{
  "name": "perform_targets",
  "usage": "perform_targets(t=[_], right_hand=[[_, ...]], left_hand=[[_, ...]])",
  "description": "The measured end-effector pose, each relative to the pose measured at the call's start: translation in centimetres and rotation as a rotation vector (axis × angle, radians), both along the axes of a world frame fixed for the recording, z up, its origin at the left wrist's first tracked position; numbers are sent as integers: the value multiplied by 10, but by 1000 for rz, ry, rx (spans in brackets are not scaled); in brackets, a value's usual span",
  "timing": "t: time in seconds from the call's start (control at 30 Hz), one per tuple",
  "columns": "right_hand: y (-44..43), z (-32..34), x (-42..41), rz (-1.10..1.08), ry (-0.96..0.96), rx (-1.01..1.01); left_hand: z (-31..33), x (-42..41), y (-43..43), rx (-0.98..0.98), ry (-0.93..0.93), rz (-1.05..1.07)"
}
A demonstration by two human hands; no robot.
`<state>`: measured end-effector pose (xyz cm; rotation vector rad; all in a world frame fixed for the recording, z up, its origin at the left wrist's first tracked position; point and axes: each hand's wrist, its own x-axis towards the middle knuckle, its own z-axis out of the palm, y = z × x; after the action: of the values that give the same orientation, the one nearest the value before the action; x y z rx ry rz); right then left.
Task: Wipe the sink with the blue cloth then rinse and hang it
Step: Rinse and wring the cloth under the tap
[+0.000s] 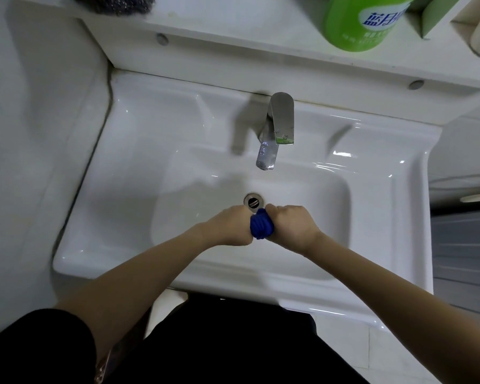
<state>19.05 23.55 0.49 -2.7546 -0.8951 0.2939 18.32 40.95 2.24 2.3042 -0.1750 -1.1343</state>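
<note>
The blue cloth [262, 227] is twisted into a tight roll between my two fists, held over the basin of the white sink [139, 167]. My left hand [230, 227] grips its left end and my right hand [293, 227] grips its right end, knuckles up. The hands hover just in front of the round metal drain [253, 201]. The chrome tap [275, 131] stands at the back of the sink, and I see no water running from its spout.
A white shelf [233, 20] runs above the sink, carrying a green bottle [363, 20], a dark scouring pad [117, 4] and a green box [438, 15]. A white wall lies to the left, a white appliance to the right.
</note>
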Motion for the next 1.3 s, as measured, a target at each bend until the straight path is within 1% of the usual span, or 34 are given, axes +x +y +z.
perform_targets(t=[0.03,0.1,0.13,0.17,0.23,0.27,0.3,0.33,0.37,0.4,0.43,0.47,0.5,0.53,0.57,0.6,0.63,0.67,0.7,0.77,0.87,0.9,0.93,1.0,1.07,1.13,1.23,1.27,1.3], right_hand=[[2,7,-1,-53,116,-25],[6,24,0,-198,507,-12],[7,31,0,-270,675,40],[7,40,1,-319,792,99],[4,52,1,-384,961,238],[2,57,0,-400,1037,343],[1,62,-2,-411,1095,470],[-1,65,-5,-426,1129,593],[-1,67,-9,-453,1145,691],[-1,68,-13,-475,1142,765],[0,69,-18,-496,1132,819],[0,67,-23,-518,1116,856],[2,68,-28,-546,1106,880],[4,66,-32,-577,1096,895],[8,66,-36,-615,1090,908],[13,63,-40,-659,1075,912],[17,59,-45,-702,1055,906],[21,52,-49,-740,1009,882],[26,43,-54,-775,954,843],[33,31,-63,-842,860,776],[36,29,-66,-947,719,756],[35,31,-65,-975,724,799],[33,34,-62,-986,772,848],[29,42,-56,-950,873,911],[24,51,-51,-884,908,976],[17,59,-48,-814,929,1124],[9,72,-48,-797,1013,1398],[9,75,-49,-796,998,1410],[10,77,-50,-797,947,1356]], left_hand=[[0,0,1,69,-124,-93],[4,2,6,152,-310,-227],[7,2,9,134,-389,-245],[9,3,11,83,-456,-235],[8,1,19,-66,-572,-170],[7,-1,23,-131,-628,-112],[6,-2,27,-186,-658,-24],[6,-5,30,-243,-643,102],[10,-8,31,-295,-570,254],[14,-12,30,-378,-443,433],[19,-16,27,-512,-253,656],[23,-22,26,-693,-29,888],[24,-28,26,-854,166,1045],[23,-30,25,-942,292,1134],[23,-30,24,-955,346,1133],[24,-30,21,-953,344,1061],[24,-35,18,-959,291,955],[22,-40,14,-938,227,895],[19,-44,11,-877,173,897],[13,-49,9,-741,92,985],[9,-53,14,-697,112,1046],[10,-52,16,-688,118,1043],[13,-52,18,-693,118,1027],[25,-49,22,-721,125,971],[37,-45,29,-745,113,912],[51,-39,36,-764,49,881],[67,-36,42,-815,-26,919],[70,-35,42,-814,-50,925],[73,-35,41,-806,-71,926]])
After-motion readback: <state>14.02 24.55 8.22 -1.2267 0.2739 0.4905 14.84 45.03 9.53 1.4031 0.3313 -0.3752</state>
